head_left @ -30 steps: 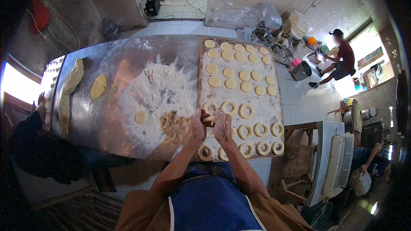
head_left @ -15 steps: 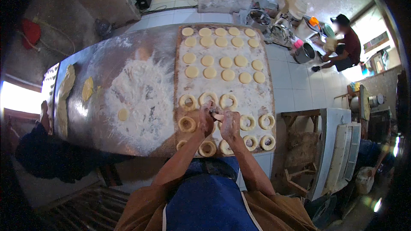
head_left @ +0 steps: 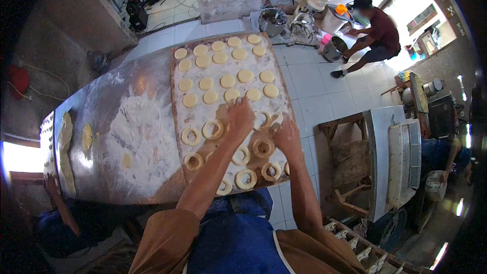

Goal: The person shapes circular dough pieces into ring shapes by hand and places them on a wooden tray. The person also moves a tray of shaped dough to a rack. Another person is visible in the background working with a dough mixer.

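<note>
My left hand (head_left: pixel 239 117) stretches over the board with its fingers apart. Their tips are at the near edge of a flat dough disc (head_left: pixel 232 95); whether they touch it, I cannot tell. My right hand (head_left: pixel 287 136) hangs to the right of a dough ring (head_left: pixel 262 120), fingers bent around a small pale piece of dough (head_left: pixel 278 117), somewhat blurred. Rows of dough discs (head_left: pixel 219 57) lie on the far half of the floured board (head_left: pixel 177 78). Dough rings (head_left: pixel 246 178) lie around and below my hands, some partly hidden by my arms.
Left of the board are spread flour (head_left: pixel 144 132), a single disc (head_left: pixel 127 160) and a long dough strip (head_left: pixel 66 147) on the metal table (head_left: pixel 104 101). A person (head_left: pixel 381 33) bends over a pot (head_left: pixel 335 49) at the far right. A white-topped stand (head_left: pixel 383 162) is on the right.
My hands, together over the rings before, have parted: the left went toward the discs, the right to the right. A ring now lies between them. The view has shifted, and the person leans lower.
</note>
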The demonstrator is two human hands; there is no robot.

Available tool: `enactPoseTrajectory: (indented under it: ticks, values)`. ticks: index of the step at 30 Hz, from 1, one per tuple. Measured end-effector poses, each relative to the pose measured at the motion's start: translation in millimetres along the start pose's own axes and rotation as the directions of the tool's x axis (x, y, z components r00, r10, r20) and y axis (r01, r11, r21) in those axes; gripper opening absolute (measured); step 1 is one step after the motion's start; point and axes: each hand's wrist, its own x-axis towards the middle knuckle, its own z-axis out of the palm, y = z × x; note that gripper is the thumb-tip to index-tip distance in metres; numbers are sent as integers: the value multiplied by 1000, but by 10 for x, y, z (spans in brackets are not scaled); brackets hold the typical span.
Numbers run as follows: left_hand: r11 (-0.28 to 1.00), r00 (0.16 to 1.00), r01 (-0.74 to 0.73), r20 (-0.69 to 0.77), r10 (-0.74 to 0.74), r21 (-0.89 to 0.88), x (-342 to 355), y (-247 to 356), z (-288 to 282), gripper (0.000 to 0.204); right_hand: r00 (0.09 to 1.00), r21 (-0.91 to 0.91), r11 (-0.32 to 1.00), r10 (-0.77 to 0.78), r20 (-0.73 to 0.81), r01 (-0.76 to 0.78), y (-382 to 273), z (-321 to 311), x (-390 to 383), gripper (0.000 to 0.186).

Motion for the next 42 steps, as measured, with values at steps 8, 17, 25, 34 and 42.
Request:
enactPoseTrajectory:
  ticks: [8,17,25,34,42]
  values:
    - [991,970,-133,207,131,-1,-53,-64,-56,43,977,-37,992,-112,179,121,25,129,-94,39]
    - [994,919,88,-391,-56,65,-1125,-1540,-941,30,984,225,964,-163,76,142,-346,81,-341,42]
    - [800,836,500,-426,-346,331,-2410,-3709,-2220,49,953,323,924,-265,149,206,-1346,562,-408,30]
    - [631,766,359,-170,-620,-688,-2253,-2975,-2565,36,789,785,603,-410,457,-142,-3282,1609,-611,30]
    - [359,755,401,81,-651,-843,-2386,-2896,-2665,34,756,764,600,-380,532,-236,-3620,1938,-749,35]
